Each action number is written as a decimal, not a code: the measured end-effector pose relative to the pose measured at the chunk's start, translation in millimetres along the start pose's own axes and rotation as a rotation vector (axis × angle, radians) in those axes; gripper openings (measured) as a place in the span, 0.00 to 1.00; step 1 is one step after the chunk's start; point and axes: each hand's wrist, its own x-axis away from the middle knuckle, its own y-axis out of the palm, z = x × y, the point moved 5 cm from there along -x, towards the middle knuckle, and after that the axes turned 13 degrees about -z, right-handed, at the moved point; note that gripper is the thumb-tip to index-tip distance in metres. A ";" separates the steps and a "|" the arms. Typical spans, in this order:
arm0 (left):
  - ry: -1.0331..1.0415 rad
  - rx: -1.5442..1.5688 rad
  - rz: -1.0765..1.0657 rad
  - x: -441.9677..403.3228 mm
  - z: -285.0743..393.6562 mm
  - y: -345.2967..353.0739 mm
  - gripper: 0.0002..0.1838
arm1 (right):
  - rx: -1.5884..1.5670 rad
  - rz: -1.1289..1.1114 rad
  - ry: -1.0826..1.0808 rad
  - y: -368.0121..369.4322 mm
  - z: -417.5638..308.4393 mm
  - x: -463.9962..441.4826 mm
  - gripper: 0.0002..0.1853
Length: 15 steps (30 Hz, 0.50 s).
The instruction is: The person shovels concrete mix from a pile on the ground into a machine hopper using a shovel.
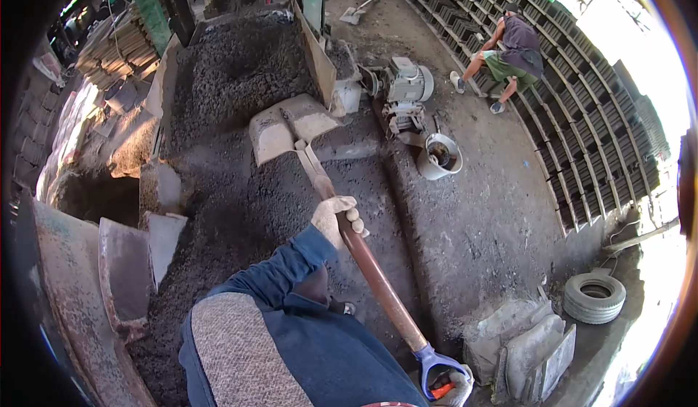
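A shovel with a brown shaft runs diagonally across the view. My left hand, in a pale work glove, is wrapped round the upper shaft below the blade. At the lower right, my right hand, also gloved, grips the blue D-shaped handle, which has an orange-red part. The wide grey blade points away from me at the edge of a heap of dark, crumbly material. No load shows on the blade's visible face.
An electric motor and a white bucket stand right of the heap. Beyond, a person bends beside racks of dark slabs. A tyre and stacked bags lie lower right. Metal plates line the left.
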 end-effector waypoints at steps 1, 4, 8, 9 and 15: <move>0.010 0.003 -0.039 -9.4 15.1 -5.8 0.03 | 0.099 0.100 -0.063 24.4 -10.2 -7.9 0.06; 0.046 -0.073 -0.001 -46.7 79.5 -28.0 0.03 | -0.017 -0.031 -0.016 65.7 9.4 -45.5 0.07; 0.077 -0.244 0.072 -90.7 178.8 -53.9 0.02 | -0.138 -0.074 -0.040 127.0 47.8 -119.7 0.06; 0.071 -0.219 0.051 -103.7 204.6 -62.8 0.02 | -0.191 -0.103 -0.028 157.3 40.7 -133.1 0.06; 0.416 -0.529 0.164 -172.8 360.2 -81.7 0.05 | -0.281 -0.442 -0.068 301.0 -12.0 -204.6 0.09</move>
